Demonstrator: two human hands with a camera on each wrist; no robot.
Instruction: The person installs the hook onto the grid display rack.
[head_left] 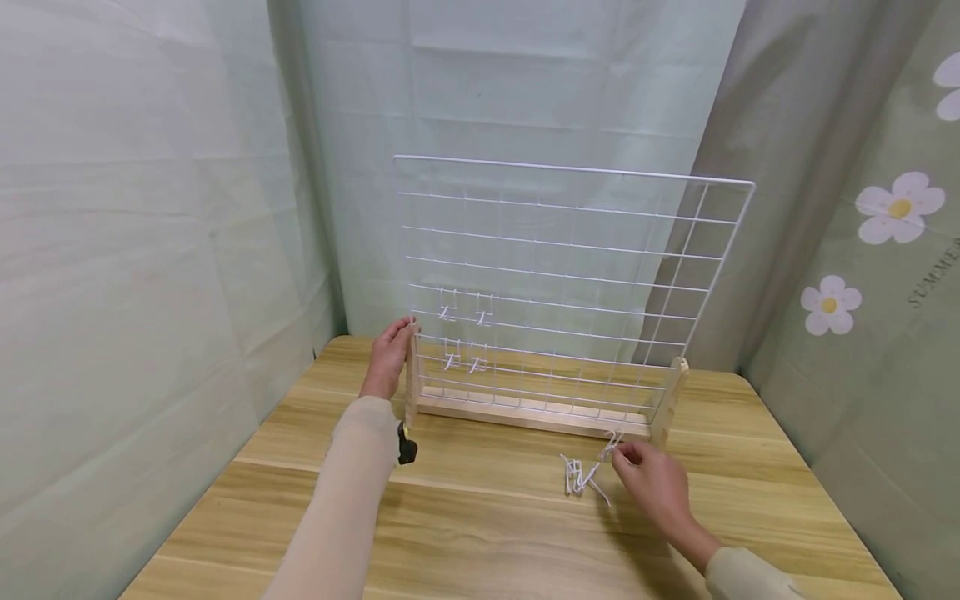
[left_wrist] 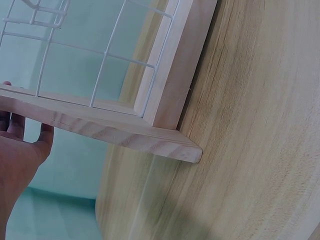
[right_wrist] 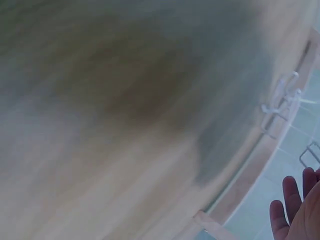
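A white wire grid panel (head_left: 555,246) stands upright in a wooden base (head_left: 525,411). My left hand (head_left: 388,358) grips the wooden side post (left_wrist: 125,136) at the panel's left, partly hidden behind it in the left wrist view. My right hand (head_left: 656,483) pinches a white wire hook (head_left: 613,437), held up in front of the base's right end. Just left of that hand, more white hooks (head_left: 577,479) lie in a loose pile on the table. Several similar hooks (head_left: 480,318) hang on the grid's lower left in two rows.
The wood-grain table (head_left: 480,533) carries the rack toward its far edge. Pale green curtains (head_left: 187,208) enclose the left and back. A curtain with white flowers (head_left: 900,208) hangs at the right. The base's right side post (head_left: 670,396) stands beyond my right hand.
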